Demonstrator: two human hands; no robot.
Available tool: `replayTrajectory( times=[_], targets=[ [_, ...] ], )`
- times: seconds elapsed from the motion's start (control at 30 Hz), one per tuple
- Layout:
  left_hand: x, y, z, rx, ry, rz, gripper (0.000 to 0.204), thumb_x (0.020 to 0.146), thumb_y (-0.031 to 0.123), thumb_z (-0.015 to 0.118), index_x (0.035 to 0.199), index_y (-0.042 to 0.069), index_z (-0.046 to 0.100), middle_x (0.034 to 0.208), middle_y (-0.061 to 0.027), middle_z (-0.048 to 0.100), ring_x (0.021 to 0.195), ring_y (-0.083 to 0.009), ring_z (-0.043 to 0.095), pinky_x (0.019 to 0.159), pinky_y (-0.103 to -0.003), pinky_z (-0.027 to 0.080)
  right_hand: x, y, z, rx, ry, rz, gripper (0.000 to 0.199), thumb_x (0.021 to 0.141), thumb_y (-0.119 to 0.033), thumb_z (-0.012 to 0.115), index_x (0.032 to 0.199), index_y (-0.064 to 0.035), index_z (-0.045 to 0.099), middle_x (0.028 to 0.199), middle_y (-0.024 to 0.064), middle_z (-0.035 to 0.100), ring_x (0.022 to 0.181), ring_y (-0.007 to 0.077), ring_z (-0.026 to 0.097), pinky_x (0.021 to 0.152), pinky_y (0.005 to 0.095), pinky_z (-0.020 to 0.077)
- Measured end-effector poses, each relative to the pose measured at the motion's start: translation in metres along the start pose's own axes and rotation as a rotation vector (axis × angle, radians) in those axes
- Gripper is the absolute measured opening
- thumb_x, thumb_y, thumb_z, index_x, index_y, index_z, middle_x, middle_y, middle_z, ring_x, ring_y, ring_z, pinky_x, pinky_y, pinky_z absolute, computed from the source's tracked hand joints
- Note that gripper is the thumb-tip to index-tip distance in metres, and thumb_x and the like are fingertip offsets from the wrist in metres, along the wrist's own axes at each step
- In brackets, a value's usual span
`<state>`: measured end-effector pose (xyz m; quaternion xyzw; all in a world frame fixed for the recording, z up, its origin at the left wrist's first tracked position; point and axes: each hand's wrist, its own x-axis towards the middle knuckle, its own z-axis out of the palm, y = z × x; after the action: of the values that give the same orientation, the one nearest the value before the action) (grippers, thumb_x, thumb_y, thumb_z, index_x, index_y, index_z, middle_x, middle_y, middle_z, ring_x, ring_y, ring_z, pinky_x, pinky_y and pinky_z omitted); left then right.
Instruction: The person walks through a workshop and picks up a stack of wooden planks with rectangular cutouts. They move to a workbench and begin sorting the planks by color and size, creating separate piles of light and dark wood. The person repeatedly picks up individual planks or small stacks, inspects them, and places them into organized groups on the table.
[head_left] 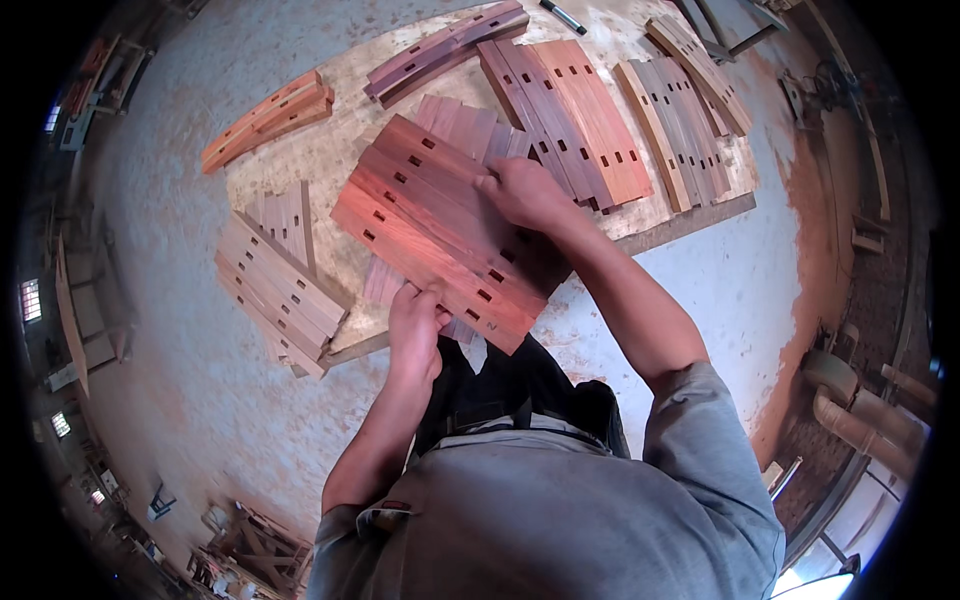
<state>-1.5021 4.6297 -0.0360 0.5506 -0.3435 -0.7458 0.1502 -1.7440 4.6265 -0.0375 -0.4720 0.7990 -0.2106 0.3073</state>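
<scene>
Person seen from above: grey short-sleeved shirt, fabric w/ fine weave, sleeves ending just above elbows. Right sleeve hem wide & loose; left sleeve has small dark patch w/ a bit of red at hem. Forearms bare, left hand point(415, 318) & right hand point(522, 193) bare, no gloves, no watch or rings visible. Dark trousers below shirt front, lighter band at waist

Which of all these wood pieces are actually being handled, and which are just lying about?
In hand:
- red slats, a row with slots, gripped at both edges
- left hand at their near edge
- right hand at their far edge

Lying about:
- pale slats
- orange stack
- purple stack
- brown slats
- board under them
</scene>
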Motion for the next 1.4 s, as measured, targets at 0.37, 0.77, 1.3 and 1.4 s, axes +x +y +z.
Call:
replayTrajectory(
  times=[0.37, 0.77, 1.3, 1.4],
  targets=[
    [-0.005, -0.019, -0.024, 0.023, 0.13, 0.224, 0.029, 0.094, 0.015, 0.056, 0.115, -0.003, 0.05, 0.101, -0.0072, 0.058, 0.089, -0.0116, 0.054, 0.083, -0.029, 0.045, -0.041, -0.015, 0.02, 0.366, -0.046, -0.008, 0.038, 0.096, -0.028, 0.049, 0.109, 0.0058, 0.06, 0.097, 0.0245, 0.065, 0.095, 0.0315, 0.064, 0.085, 0.0394, 0.0467],
    [-0.016, -0.033, -0.079, 0.213, 0.229, 0.343, 0.025, 0.094, 0.015, 0.053, 0.112, -0.002, 0.051, 0.104, -0.0084, 0.056, 0.092, -0.0127, 0.053, 0.083, -0.028, 0.043, -0.085, -0.049, 0.055, 0.478, 0.019, 0.041, 0.034, 0.09, -0.023, 0.053, 0.107, 0.0065, 0.051, 0.094, 0.0324, 0.061, 0.095, 0.0474, 0.059, 0.086, 0.0491, 0.0456],
    [-0.03, 0.021, -0.141, 0.533, 0.331, 0.571, 0.025, 0.098, 0.018, 0.044, 0.11, -0.001, 0.052, 0.104, -0.0077, 0.058, 0.094, -0.0131, 0.053, 0.088, -0.029, 0.043, -0.119, -0.113, 0.097, 0.761, 0.113, 0.036, 0.055, 0.093, -0.017, 0.051, 0.132, 0.0155, 0.032, 0.113, 0.0343, 0.05, 0.107, 0.0452, 0.052, 0.094, 0.0448, 0.0413],
    [-0.029, 0.033, -0.148, 0.549, 0.316, 0.564, 0.025, 0.095, 0.017, 0.045, 0.108, -0.003, 0.053, 0.102, -0.008, 0.057, 0.096, -0.0148, 0.051, 0.089, -0.029, 0.04, -0.12, -0.119, 0.092, 0.85, 0.053, 0.072, 0.058, 0.093, -0.017, 0.051, 0.135, 0.0162, 0.029, 0.12, 0.0355, 0.048, 0.116, 0.0443, 0.049, 0.101, 0.043, 0.0373]
  ],
)
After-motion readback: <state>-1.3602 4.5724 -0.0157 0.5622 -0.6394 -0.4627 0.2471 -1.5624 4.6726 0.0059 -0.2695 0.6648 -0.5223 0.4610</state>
